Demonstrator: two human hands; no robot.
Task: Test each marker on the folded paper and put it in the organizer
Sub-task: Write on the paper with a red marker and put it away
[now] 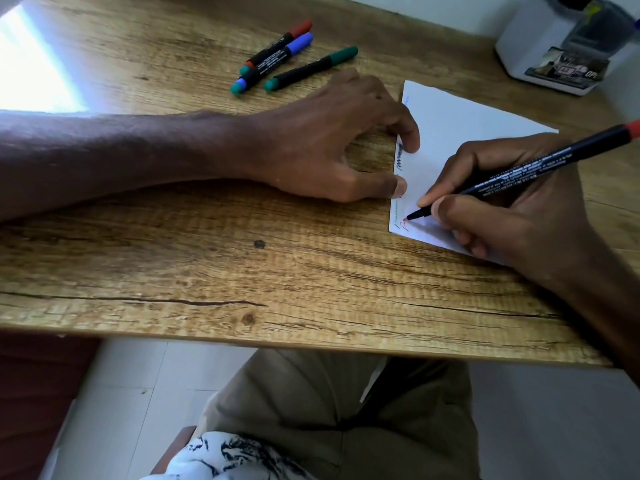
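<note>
Red ink shows at the paper's [460,123] near-left corner, where the right hand [512,209] pinches the marker [519,168] like a pen, tip touching the sheet. The left hand [329,140], spread and gripping nothing, presses thumb and fingertip on the paper's left edge. Firm pressure there matters (the sheet would likely slide otherwise), with a short, light squiggle clear of the black marks. Three markers [277,60] lie left of the paper; the organizer [533,43] stands beyond its far-right corner.

Up in the corner, the white plastic organizer [533,39] runs off the top and right edges, its contents a blur. The black red-tipped marker [540,161] loses its tail past the right edge, and its barrel print is unreadable. The right hand [512,209] covers the near corner of the white folded paper [460,126].
</note>
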